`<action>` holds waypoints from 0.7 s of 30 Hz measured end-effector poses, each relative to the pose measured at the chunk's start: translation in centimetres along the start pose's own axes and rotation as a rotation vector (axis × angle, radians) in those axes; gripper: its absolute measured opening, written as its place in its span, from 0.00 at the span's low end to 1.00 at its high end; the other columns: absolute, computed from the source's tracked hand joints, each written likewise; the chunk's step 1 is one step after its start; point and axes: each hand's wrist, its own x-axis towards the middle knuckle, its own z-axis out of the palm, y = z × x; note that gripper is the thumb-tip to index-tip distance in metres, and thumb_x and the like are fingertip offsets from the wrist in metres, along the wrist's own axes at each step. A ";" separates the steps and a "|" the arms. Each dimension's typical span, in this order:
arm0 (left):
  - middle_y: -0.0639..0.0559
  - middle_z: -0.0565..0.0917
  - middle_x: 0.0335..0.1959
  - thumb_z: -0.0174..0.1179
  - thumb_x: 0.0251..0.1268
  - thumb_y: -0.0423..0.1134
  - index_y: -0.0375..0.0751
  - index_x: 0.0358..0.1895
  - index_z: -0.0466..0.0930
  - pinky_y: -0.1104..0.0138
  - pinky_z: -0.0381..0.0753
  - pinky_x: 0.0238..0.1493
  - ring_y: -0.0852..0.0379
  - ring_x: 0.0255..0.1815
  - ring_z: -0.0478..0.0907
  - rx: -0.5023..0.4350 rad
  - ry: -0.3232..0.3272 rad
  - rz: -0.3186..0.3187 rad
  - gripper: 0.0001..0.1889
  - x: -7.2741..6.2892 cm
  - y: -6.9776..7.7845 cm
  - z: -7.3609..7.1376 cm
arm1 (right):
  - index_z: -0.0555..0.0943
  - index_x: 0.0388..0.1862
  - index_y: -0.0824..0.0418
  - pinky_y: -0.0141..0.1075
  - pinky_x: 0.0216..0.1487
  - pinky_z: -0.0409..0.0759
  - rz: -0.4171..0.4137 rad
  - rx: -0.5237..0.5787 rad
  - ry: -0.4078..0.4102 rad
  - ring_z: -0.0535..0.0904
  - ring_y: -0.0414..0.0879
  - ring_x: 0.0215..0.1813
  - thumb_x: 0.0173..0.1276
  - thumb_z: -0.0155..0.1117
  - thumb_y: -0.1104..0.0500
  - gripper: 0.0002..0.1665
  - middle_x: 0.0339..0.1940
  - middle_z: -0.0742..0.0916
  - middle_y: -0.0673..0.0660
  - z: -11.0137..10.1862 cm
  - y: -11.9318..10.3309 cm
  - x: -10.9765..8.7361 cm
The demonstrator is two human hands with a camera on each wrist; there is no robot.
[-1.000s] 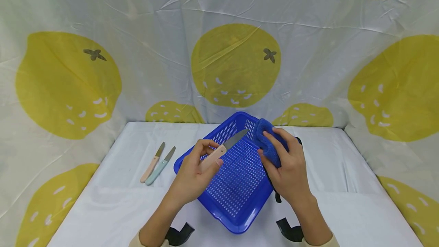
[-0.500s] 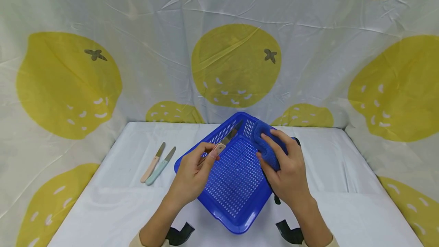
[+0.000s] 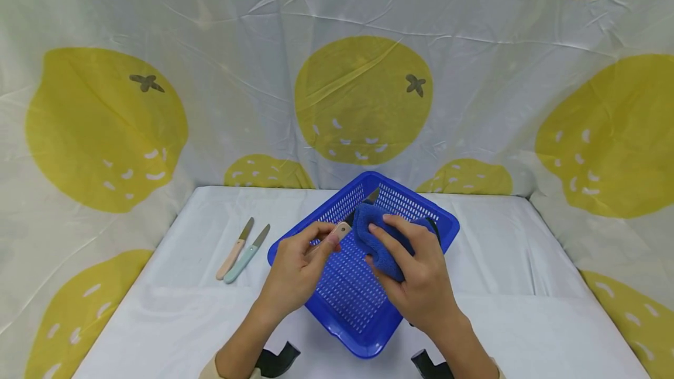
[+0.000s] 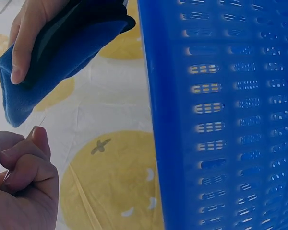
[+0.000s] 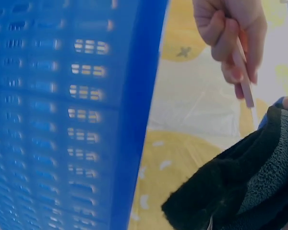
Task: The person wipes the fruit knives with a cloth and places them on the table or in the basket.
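Note:
My left hand point(image 3: 295, 268) grips the pale pink handle of a table knife point(image 3: 342, 229), its blade pointing up and away from me. A folded blue cloth point(image 3: 376, 241) is held in my right hand point(image 3: 416, 274). It overlaps the middle of the blade in the head view, and only the tip shows beyond it. In the right wrist view the blade of the knife point(image 5: 245, 79) runs to the edge of the cloth point(image 5: 216, 187), whose dark side shows. Both hands are above a blue perforated plastic basket point(image 3: 363, 350), with the cloth raised over it.
Two more knives lie side by side on the white-covered table to the left, one pink-handled point(image 3: 230, 259) and one mint-handled point(image 3: 244, 262). A white curtain point(image 3: 474, 75) with large yellow fruit prints hangs behind and at both sides.
My right hand has moved left with the cloth, from beside the knife to across its blade. My left hand has turned the knife so its blade shows more edge-on. The basket stays put.

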 end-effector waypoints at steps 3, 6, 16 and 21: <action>0.57 0.88 0.41 0.54 0.81 0.46 0.50 0.56 0.84 0.66 0.87 0.48 0.60 0.43 0.87 -0.016 -0.016 0.027 0.12 0.0 -0.1 0.1 | 0.84 0.63 0.56 0.48 0.56 0.76 -0.019 0.010 -0.030 0.77 0.56 0.60 0.80 0.55 0.42 0.26 0.64 0.82 0.61 0.2 -0.3 -0.2; 0.56 0.88 0.41 0.54 0.81 0.43 0.48 0.56 0.84 0.65 0.87 0.50 0.60 0.43 0.87 -0.035 -0.043 0.055 0.11 0.0 -0.1 0.2 | 0.84 0.64 0.55 0.47 0.57 0.76 -0.028 0.015 -0.072 0.78 0.54 0.61 0.80 0.55 0.42 0.26 0.65 0.81 0.59 0.4 -0.5 -0.3; 0.56 0.86 0.37 0.54 0.81 0.39 0.46 0.53 0.84 0.65 0.87 0.44 0.60 0.39 0.85 -0.013 -0.077 0.110 0.09 -0.1 -0.1 0.1 | 0.82 0.66 0.54 0.51 0.56 0.77 0.014 -0.020 -0.118 0.78 0.54 0.60 0.66 0.74 0.51 0.29 0.66 0.81 0.58 0.5 -0.6 -0.6; 0.57 0.86 0.37 0.55 0.81 0.41 0.49 0.51 0.84 0.65 0.87 0.40 0.60 0.37 0.85 -0.002 -0.081 0.107 0.08 -0.1 -0.1 0.1 | 0.82 0.66 0.54 0.52 0.57 0.77 0.037 -0.039 -0.129 0.77 0.55 0.61 0.60 0.76 0.54 0.33 0.66 0.81 0.59 0.3 -0.2 -0.6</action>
